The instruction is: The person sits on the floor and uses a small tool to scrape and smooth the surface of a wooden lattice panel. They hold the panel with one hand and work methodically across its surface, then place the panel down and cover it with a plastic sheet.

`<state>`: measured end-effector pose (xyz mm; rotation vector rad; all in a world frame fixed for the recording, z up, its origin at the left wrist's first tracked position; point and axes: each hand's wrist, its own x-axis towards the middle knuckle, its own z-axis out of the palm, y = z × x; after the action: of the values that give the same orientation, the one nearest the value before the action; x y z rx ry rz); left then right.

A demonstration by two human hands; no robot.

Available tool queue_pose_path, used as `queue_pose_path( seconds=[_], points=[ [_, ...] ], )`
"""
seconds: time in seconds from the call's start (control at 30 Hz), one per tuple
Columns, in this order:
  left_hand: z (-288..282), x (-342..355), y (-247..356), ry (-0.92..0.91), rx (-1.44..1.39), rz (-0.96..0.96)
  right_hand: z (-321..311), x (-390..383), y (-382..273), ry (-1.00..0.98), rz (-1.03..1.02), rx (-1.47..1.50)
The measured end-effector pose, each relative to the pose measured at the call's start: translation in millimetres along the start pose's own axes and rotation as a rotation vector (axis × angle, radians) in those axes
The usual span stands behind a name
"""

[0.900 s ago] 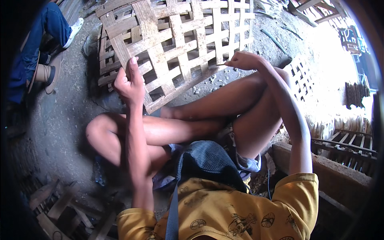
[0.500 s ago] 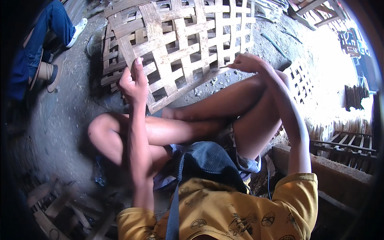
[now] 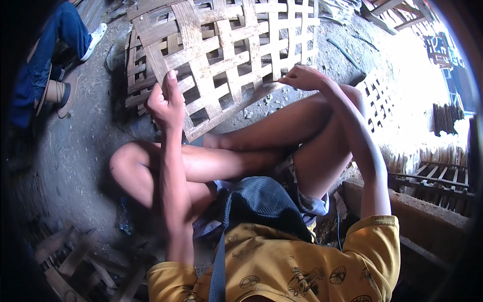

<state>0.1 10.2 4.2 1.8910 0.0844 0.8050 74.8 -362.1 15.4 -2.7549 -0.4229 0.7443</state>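
Observation:
A woven bamboo lattice panel (image 3: pixel 226 50), pale and stained, lies tilted over more lattice beyond my crossed bare legs. My left hand (image 3: pixel 166 103) grips the panel's left strip near the lower corner, thumb raised along it. At the right end of the bottom edge, my right hand (image 3: pixel 304 79) is closed, fingertips at the edge; whatever thin piece they pinch is too small to make out. A dark mesh fabric with a strap (image 3: pixel 261 201) rests in my lap.
A co-worker's blue-trousered leg (image 3: pixel 60 32) and white shoe are upper left, near a brown round object (image 3: pixel 65 100). A green rod (image 3: pixel 342 53) lies beyond my right hand. Another lattice (image 3: pixel 382 100), wooden slats and a beam (image 3: pixel 412 201) are right. Broken wood (image 3: pixel 70 261) lies lower left.
The panel and both my hands have shifted very slightly, first right, then a little back left. Both hands keep their closed shape; little else differs.

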Motion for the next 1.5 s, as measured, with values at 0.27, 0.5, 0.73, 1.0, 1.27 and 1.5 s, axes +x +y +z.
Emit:
queue_pose_path(
  seconds=[0.27,0.5,0.73,1.0,1.27,1.5],
  points=[
    [4,0,1,-0.017,-0.028,0.028,-29,-23,7,0.144,0.164,-0.299],
    [-1,0,2,-0.025,-0.024,-0.046,0,0,16,0.099,0.051,-0.155],
    [-2,0,-2,-0.038,0.018,0.043,-22,0,53,0.243,0.297,-0.525],
    [-6,2,-9,0.017,0.013,0.108,-8,16,21,0.09,0.201,-0.307],
    [3,-1,2,-0.061,0.029,-0.06,-36,-8,28,-0.094,0.232,-0.166],
    [5,-1,1,-0.026,-0.044,0.001,-22,4,62,0.106,0.324,-0.43]
  ],
)
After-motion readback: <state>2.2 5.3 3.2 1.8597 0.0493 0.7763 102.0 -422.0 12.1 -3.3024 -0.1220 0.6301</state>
